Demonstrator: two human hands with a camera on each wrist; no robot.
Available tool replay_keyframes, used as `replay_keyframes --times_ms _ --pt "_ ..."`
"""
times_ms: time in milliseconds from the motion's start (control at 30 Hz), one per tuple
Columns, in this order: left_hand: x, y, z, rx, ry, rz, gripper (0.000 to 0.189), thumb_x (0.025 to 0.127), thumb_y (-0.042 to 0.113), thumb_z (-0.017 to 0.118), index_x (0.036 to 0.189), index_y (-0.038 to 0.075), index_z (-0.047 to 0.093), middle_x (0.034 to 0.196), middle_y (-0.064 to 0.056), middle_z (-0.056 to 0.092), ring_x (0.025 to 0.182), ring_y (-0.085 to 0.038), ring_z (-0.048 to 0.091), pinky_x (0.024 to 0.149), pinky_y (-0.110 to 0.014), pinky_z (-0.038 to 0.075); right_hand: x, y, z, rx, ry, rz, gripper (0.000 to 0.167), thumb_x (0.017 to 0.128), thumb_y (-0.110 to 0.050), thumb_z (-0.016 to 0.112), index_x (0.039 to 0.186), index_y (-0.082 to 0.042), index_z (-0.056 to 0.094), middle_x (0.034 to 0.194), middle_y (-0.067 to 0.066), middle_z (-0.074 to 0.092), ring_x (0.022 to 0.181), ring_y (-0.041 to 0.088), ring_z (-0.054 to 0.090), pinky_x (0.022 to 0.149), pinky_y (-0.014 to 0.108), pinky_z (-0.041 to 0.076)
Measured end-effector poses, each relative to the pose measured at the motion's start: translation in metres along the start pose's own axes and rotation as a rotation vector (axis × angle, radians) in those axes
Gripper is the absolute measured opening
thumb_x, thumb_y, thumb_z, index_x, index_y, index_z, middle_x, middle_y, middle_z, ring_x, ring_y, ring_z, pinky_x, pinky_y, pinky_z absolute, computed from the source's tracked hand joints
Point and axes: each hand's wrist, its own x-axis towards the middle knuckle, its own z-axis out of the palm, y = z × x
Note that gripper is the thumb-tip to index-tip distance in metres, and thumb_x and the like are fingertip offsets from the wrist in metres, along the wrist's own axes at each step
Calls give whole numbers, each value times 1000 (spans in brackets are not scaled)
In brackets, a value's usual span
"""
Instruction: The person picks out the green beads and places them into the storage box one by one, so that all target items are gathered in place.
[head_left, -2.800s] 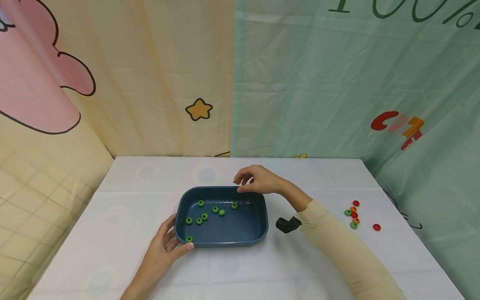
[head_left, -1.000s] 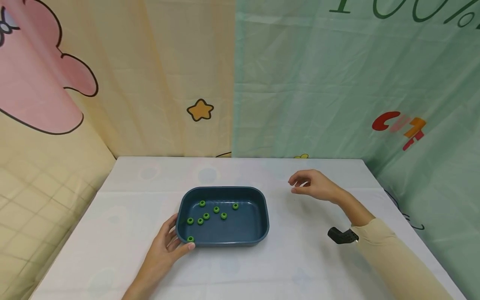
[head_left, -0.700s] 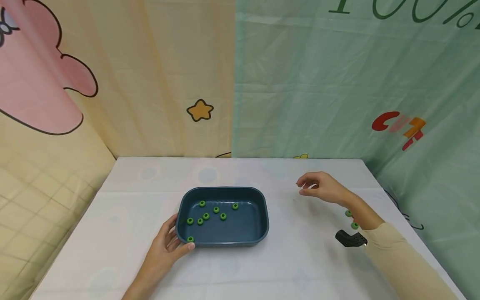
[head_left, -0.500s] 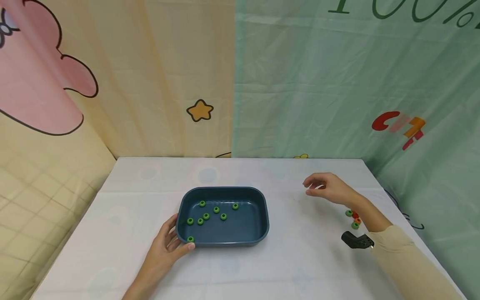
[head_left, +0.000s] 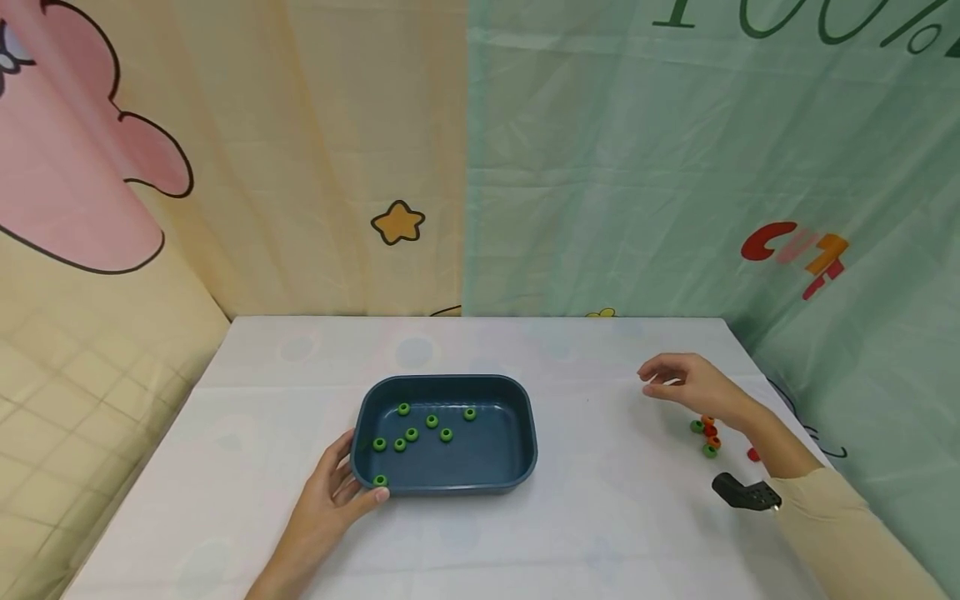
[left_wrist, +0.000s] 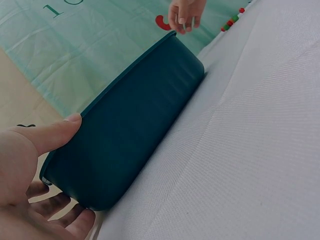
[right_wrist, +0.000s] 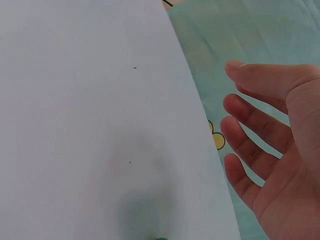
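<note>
A dark blue rectangular tray (head_left: 480, 462) stands on the white-covered table, with several green beads (head_left: 432, 422) scattered over its floor. My left hand (head_left: 322, 500) grips its near left corner; in the left wrist view the thumb (left_wrist: 55, 134) lies on the rim (left_wrist: 127, 70) and the fingers curl round the end. Over the table to the right of the tray hovers my right hand (head_left: 693, 383), fingers loosely bent and nothing held, as the right wrist view confirms. Just below that hand lies a small cluster of red, orange and green beads (head_left: 709, 431).
One red bead (head_left: 753, 455) shows apart from the cluster, partly behind the right forearm. A black device (head_left: 746, 492) is worn at the right wrist. Patterned curtains (head_left: 585, 167) hang behind the white tablecloth (head_left: 555, 542).
My right hand has travelled from above the tray's far rim rightward towards the bead cluster. One green bead in the tray shifted slightly early on. The left hand and tray have stayed put.
</note>
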Motion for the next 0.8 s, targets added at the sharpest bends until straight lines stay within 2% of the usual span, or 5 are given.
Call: replay_keyframes --times_ms 300,600,800 --pt "0 1 0 -5 -3 -5 99 90 12 83 164 10 18 167 -17 19 150 -40 29 101 -12 43 -28 24 -10 0 41 48 34 100 -20 73 125 2 67 119 19 68 105 28 64 80 24 60" --pt "0 2 0 0 -2 -2 101 89 12 84 164 9 17 168 -16 18 150 -39 28 102 -12 42 -56 57 -16 -33 72 127 35 101 -22 72 127 0 68 122 15 68 102 8 61 80 22 56" --pt "0 2 0 6 3 -14 102 89 13 85 164 9 16 168 -16 18 150 -39 29 102 -12 42 -73 72 -14 1 70 189 35 101 -24 71 125 2 69 121 15 69 98 -2 58 80 21 54"
